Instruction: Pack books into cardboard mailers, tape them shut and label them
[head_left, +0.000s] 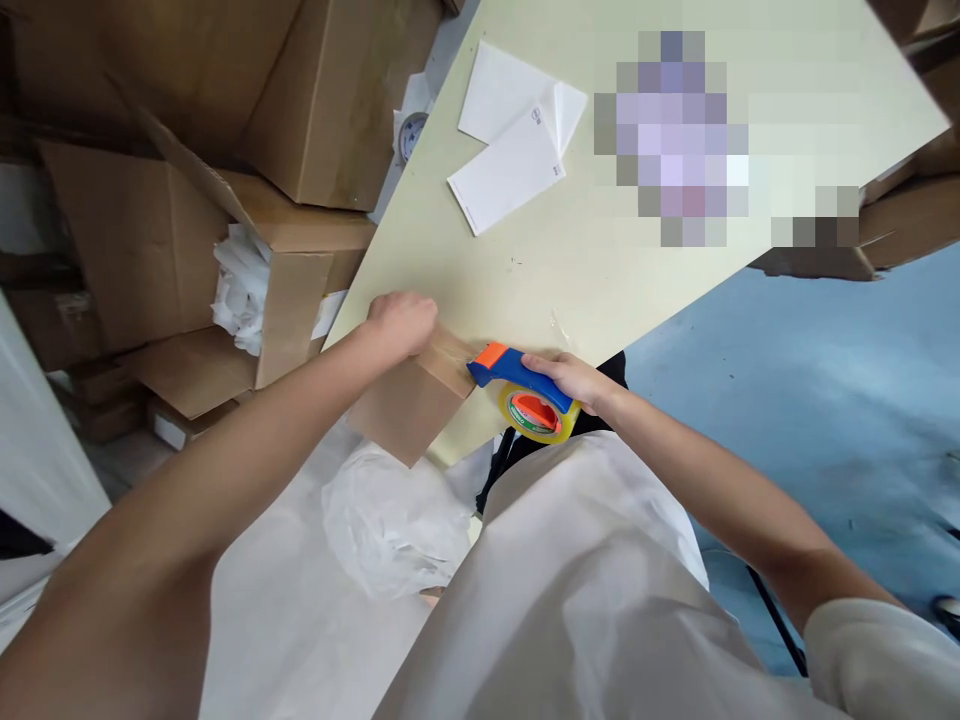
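Observation:
A small brown cardboard box stands at the near edge of the table, tilted toward me in view. My left hand is closed at its far left edge, its fingertips hidden from me. In my right hand is a blue and orange tape dispenser with a roll of clear yellowish tape. Its orange front end touches or nearly touches the box's right top corner. Tape appears to lie along the box's top, though its extent is hard to make out.
White cards or folded papers lie on the pale table, near a pixelated patch. Large open cartons crowd the left, one holding white wrapping. A tape roll sits beyond the table's left edge. White plastic bunches below the box.

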